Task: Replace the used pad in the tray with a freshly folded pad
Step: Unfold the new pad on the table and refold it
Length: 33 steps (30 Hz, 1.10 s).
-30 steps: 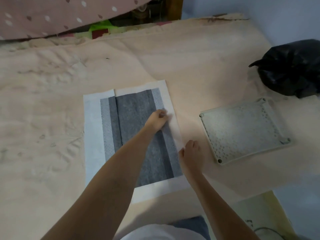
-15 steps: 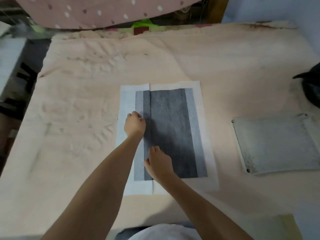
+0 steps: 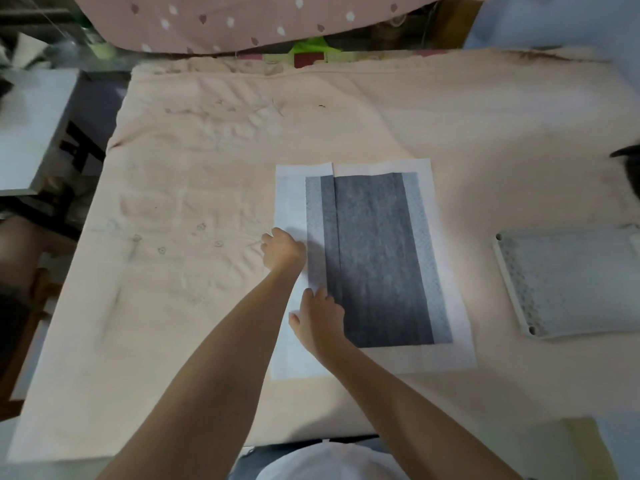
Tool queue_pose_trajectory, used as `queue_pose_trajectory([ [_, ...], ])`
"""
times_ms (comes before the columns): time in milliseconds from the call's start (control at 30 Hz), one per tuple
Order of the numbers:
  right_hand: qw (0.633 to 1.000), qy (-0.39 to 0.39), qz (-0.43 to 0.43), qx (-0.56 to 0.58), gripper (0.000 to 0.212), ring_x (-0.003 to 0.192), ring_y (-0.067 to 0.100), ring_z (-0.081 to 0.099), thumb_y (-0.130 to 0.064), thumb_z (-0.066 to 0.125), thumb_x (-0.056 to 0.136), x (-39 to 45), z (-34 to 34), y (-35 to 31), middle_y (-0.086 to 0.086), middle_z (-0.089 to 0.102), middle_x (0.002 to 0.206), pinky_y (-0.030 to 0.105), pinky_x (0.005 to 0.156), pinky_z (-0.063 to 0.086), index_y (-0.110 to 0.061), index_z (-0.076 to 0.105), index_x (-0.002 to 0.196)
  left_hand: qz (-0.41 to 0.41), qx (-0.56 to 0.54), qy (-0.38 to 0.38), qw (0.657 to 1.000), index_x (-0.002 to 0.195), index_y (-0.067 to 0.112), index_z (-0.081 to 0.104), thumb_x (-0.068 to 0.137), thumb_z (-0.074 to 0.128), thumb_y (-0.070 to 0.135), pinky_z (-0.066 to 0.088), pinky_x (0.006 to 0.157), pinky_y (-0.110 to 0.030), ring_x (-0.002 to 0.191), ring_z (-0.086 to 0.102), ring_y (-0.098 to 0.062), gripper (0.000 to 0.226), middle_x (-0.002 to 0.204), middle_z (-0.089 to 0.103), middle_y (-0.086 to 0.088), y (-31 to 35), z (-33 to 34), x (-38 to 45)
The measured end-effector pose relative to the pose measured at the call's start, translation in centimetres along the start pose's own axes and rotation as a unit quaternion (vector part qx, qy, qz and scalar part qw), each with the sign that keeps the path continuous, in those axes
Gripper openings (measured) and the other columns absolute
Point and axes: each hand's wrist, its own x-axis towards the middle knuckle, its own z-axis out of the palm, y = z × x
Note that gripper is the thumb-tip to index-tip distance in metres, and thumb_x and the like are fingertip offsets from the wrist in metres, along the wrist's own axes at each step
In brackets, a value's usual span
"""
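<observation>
Counted: one pad [image 3: 377, 258] mid-scene, one tray [image 3: 568, 282] at right, two hands — left hand [image 3: 284, 252] and right hand [image 3: 320, 317] — one spotted pink cloth [image 3: 242, 19] far, one beige cover [image 3: 207, 202].

A big bed [image 3: 346, 126] with a soft peach sheet [image 3: 194, 188] holds everything. The sheet has wrinkles and little faded marks on its left part. A flat pad [image 3: 377, 258] lies in the middle of it, white round the edge and dark grey inside, with its left side folded over. A pale tray [image 3: 568, 282] with small holes lies well apart on the right. Something black [image 3: 628, 168] peeks in at the right edge.
</observation>
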Motion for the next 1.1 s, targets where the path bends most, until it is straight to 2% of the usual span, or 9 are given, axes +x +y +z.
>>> queue_pose_trajectory([
  [233,0.999,0.005,0.032,-0.022,0.048,0.094,0.023,0.058,-0.048,0.043,0.094,0.1,0.7,-0.7,0.011,0.055,0.11,0.032,0.074,0.049,-0.008,0.045,0.12,-0.022,-0.067,-0.072,0.995,0.131,-0.002,0.03,0.092,0.051,0.022,0.046,0.084,-0.039,0.109,0.054,-0.038,0.05,0.137,0.029,-0.018,0.0,-0.4,0.2],
  [333,0.998,0.012,0.044,-0.035,0.054,0.093,0.024,0.059,-0.051,0.039,0.094,0.3,0.9,-1.0,0.011,0.056,0.11,0.032,0.07,0.048,-0.006,0.045,0.123,-0.019,-0.112,-0.103,0.988,0.133,-0.001,0.028,0.091,0.053,0.026,0.05,0.086,-0.041,0.107,0.057,-0.038,0.055,0.13,0.044,-0.019,-0.3,-0.3,0.5],
  [433,0.997,0.018,0.056,-0.056,0.057,0.089,0.025,0.06,-0.052,0.034,0.095,0.6,0.9,-1.4,0.012,0.058,0.108,0.03,0.062,0.04,-0.003,0.046,0.123,-0.01,-0.114,-0.133,0.985,0.125,0.0,0.041,0.091,0.053,0.032,0.05,0.082,-0.04,0.103,0.061,-0.036,0.048,0.116,0.06,-0.02,-0.6,-0.2,0.6],
  [633,0.992,-0.012,0.039,-0.122,0.043,0.082,0.023,0.062,-0.034,0.038,0.098,0.8,0.1,-1.6,0.011,0.061,0.105,0.029,0.056,0.04,-0.002,0.042,0.127,0.029,-0.097,-0.13,0.986,0.109,-0.003,0.055,0.091,0.047,0.025,0.042,0.065,-0.031,0.083,0.059,-0.03,0.034,0.108,0.063,-0.018,-1.0,-0.4,0.8],
  [767,0.985,-0.04,-0.015,-0.167,0.032,0.091,0.019,0.062,-0.02,0.04,0.098,0.6,-0.2,-1.6,0.004,0.058,0.119,0.028,0.058,0.036,-0.008,0.046,0.127,0.061,-0.083,-0.108,0.989,0.094,0.004,0.057,0.089,0.046,0.018,0.035,0.054,-0.026,0.069,0.053,-0.024,0.019,0.096,0.061,-0.021,-0.9,-0.8,1.0],
  [867,0.989,-0.025,-0.004,-0.146,0.029,0.08,0.016,0.058,-0.019,0.043,0.097,0.4,-0.7,-1.8,0.003,0.06,0.11,0.027,0.056,0.035,-0.007,0.048,0.122,0.08,-0.076,-0.083,0.99,0.076,0.013,0.044,0.088,0.045,0.017,0.038,0.058,-0.027,0.067,0.048,-0.02,0.012,0.079,0.053,-0.009,-0.8,-0.9,1.3],
  [933,0.99,-0.022,0.0,-0.136,0.026,0.074,0.015,0.054,-0.019,0.044,0.096,0.4,-1.1,-2.3,0.002,0.061,0.1,0.027,0.055,0.034,-0.007,0.049,0.118,0.094,-0.085,-0.068,0.99,0.087,0.013,0.048,0.09,0.044,0.019,0.042,0.066,-0.03,0.075,0.053,-0.023,0.007,0.085,0.055,-0.002,-0.8,-1.2,1.4],
  [1033,0.996,0.018,0.033,-0.083,0.021,0.058,0.015,0.047,-0.026,0.044,0.096,0.3,-1.8,-3.4,0.001,0.05,0.072,0.026,0.053,0.038,-0.008,0.051,0.105,0.106,-0.094,-0.045,0.989,0.104,0.011,0.052,0.093,0.043,0.023,0.044,0.07,-0.032,0.083,0.06,-0.026,0.018,0.093,0.061,-0.004,-0.9,-2.0,1.4],
  [1100,0.997,0.038,0.031,-0.067,0.021,0.055,0.016,0.046,-0.028,0.043,0.097,0.4,-2.2,-4.3,0.0,0.047,0.067,0.026,0.054,0.039,-0.01,0.051,0.1,0.108,-0.1,-0.025,0.989,0.107,0.011,0.052,0.094,0.044,0.024,0.043,0.07,-0.031,0.088,0.061,-0.027,0.021,0.097,0.064,-0.006,-1.0,-2.7,1.4],
])
